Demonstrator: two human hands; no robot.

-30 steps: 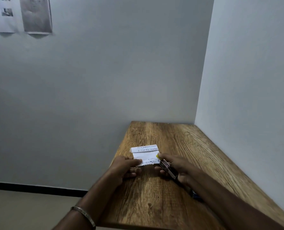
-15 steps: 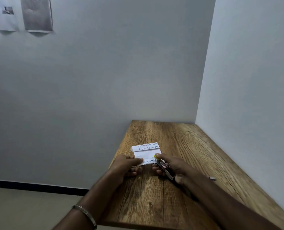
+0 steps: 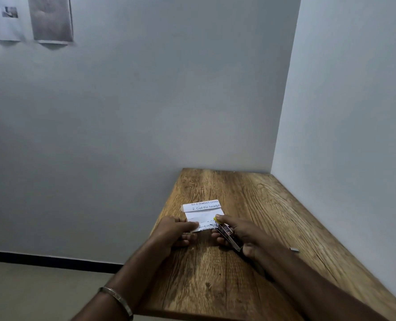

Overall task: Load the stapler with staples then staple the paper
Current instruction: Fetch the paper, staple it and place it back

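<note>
A folded white paper (image 3: 202,213) with printed text lies on the wooden table (image 3: 250,269). My left hand (image 3: 172,231) rests on the table, its thumb pressing the paper's near left edge. My right hand (image 3: 239,232) grips a small stapler (image 3: 227,232), whose yellow-tipped front end sits at the paper's near right corner. A short strip of staples (image 3: 294,249) lies on the table to the right of my right forearm.
The table stands in a corner, with walls at its far edge and right side. Its left edge drops to the floor. Two sheets (image 3: 51,19) hang on the back wall, high at the left.
My right hand has slid the stapler slightly left along the paper's near edge. The forearm no longer hides the strip of staples. My left hand has stayed on the paper.
</note>
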